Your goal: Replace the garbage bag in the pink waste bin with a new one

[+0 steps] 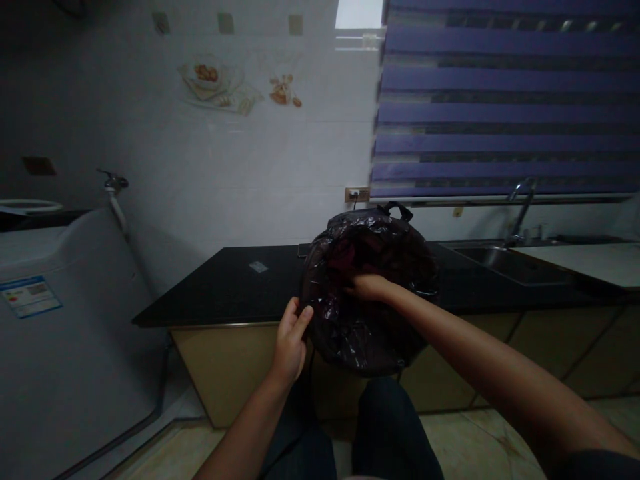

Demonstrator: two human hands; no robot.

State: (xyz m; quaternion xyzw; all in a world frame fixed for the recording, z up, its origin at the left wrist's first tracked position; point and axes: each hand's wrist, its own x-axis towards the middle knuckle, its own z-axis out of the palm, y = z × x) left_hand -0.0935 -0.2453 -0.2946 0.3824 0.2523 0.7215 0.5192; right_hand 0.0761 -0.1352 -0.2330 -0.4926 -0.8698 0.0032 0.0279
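Observation:
A round bin lined with a dark plastic bag (367,333) is held up in front of me, tilted so its mouth faces me, just before a black countertop (220,287). My left hand (291,343) grips the bin's left rim, fingers closed over the bag's edge. My right hand (369,287) reaches inside the bag's mouth, its fingers hidden among dark reddish contents. A black handle (395,209) sticks up behind the bin.
A white appliance with a blue label (30,297) stands at the left, a tap (114,181) above it. A steel sink (505,263) with a faucet (520,210) sits at the right under a purple blind (505,100). My legs (380,433) are below.

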